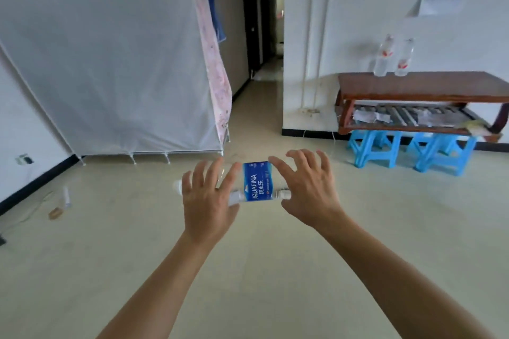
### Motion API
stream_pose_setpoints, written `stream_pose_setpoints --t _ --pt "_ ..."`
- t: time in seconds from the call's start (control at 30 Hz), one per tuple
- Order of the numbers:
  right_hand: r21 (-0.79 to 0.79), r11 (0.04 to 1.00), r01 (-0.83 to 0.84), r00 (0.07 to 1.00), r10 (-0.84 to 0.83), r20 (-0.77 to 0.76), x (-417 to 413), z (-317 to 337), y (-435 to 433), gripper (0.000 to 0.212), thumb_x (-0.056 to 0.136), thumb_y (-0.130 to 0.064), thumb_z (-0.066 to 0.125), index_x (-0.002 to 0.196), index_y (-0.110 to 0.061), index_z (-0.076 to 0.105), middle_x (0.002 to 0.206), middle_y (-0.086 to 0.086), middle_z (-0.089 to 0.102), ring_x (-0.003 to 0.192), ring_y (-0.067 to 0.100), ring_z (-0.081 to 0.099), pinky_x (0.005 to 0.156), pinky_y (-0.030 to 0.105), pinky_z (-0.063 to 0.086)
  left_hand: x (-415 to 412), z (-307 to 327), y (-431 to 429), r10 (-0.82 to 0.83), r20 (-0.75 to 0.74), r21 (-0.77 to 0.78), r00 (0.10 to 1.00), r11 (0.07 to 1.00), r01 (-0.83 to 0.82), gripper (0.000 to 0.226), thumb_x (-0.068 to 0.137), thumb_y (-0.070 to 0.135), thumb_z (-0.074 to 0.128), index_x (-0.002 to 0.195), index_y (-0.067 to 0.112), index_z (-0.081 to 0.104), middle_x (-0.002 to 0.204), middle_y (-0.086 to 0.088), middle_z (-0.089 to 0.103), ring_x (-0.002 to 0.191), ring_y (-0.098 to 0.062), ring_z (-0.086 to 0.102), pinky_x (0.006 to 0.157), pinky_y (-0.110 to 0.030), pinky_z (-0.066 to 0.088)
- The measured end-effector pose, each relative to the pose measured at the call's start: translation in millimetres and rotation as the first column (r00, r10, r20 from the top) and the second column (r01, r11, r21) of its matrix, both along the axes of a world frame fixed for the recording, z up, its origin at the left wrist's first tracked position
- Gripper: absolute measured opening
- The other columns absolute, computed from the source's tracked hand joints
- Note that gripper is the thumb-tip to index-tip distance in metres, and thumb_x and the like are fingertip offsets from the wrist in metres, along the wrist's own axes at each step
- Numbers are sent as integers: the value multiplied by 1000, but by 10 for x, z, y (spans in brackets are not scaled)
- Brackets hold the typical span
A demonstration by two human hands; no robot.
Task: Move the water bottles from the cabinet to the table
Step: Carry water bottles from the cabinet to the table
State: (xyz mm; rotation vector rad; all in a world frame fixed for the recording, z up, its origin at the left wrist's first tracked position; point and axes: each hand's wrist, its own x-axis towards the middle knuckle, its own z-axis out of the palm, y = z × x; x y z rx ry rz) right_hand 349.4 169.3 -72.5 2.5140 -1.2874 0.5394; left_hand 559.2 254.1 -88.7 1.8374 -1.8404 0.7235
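Observation:
A clear water bottle with a blue Aquafina label lies sideways in mid-air between both my hands, cap end to the left. My left hand grips its neck half. My right hand holds its base end with fingers spread over it. Two clear bottles with red-and-white labels stand upright at the back left of the brown wooden table, at the right by the wall. The fabric cabinet with a white cover stands at the left.
Two blue plastic stools sit under the table, whose lower shelf holds papers. A dark hallway opens straight ahead. Small debris lies on the pale floor at the left near the wall.

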Motion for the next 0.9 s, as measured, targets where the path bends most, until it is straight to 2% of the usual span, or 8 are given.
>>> stream_pose_setpoints --t 0.1,0.23,0.33,0.43,0.57,0.8,0.9 --pt "-45 993 107 994 -107 2 -70 188 -637 95 63 -45 90 146 -33 46 135 9 55 125 31 51 110 55 36 -9 121 -863 -67 -8 -23 998 998 66 80 64 31 90 137 17 60 137 -15 56 124 -37 49 96 -53 43" --pt "-76 972 224 975 -224 10 -269 417 -1381 96 65 -44 91 148 -33 43 137 9 53 128 32 48 112 57 35 -155 311 -1905 -180 -12 -69 984 981 179 74 69 34 89 135 15 62 138 -16 57 125 -38 51 98 -55 43" --pt "-67 943 326 945 -324 43 -561 488 -1858 97 62 -42 93 147 -30 48 137 11 54 129 34 49 112 61 33 -414 379 -2620 -291 7 -112 957 950 290 81 68 33 89 139 18 53 138 -18 57 126 -38 49 98 -57 43" --pt "-18 908 419 908 -419 25 -910 496 -2190 97 67 -43 90 151 -33 41 145 9 48 136 32 42 117 59 24 -797 379 -3183 -369 4 -97 929 925 368 86 68 33 90 139 20 45 140 -18 56 128 -36 45 98 -58 45" --pt "41 847 529 848 -530 17 -1483 432 -2748 95 74 -43 86 154 -35 34 150 8 42 141 31 36 121 59 18 -1436 285 -3992 -471 -6 -54 882 881 470 86 68 33 90 139 21 43 138 -17 57 127 -39 50 96 -60 47" --pt "62 790 610 789 -613 43 -2703 290 -4203 95 79 -43 83 157 -36 28 156 7 36 146 31 30 123 60 14 -2694 220 -5702 -558 47 -13 829 829 559 87 69 40 90 139 22 42 140 -16 56 128 -38 50 99 -57 45" --pt "80 787 612 787 -616 43 -3120 352 -4804 96 81 -41 81 157 -38 23 157 6 33 147 31 27 123 60 13 -3114 287 -6308 -576 60 -5 815 817 577 85 69 43 89 140 20 48 141 -16 55 127 -38 50 98 -54 42"
